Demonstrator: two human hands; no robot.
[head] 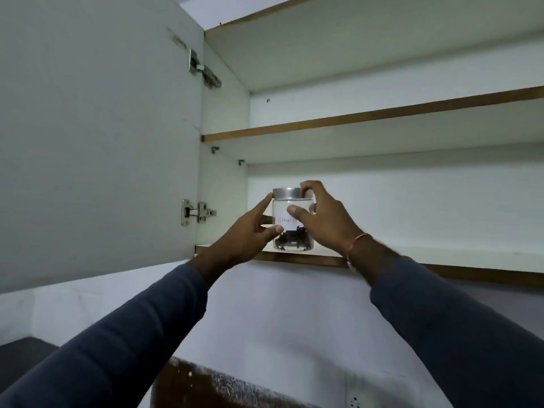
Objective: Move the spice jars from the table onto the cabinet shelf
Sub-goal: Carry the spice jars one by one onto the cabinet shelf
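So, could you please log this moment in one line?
step: placing clove jar | jar: upright on bottom shelf | left hand: holds jar's side | right hand: grips lid and body | cabinet door: open

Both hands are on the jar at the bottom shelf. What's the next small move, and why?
Probably nudge the jar a little deeper, then let go. It stands upright close to the front edge of the lowest shelf, held between the left hand and right hand, with more shelf surface showing behind it.
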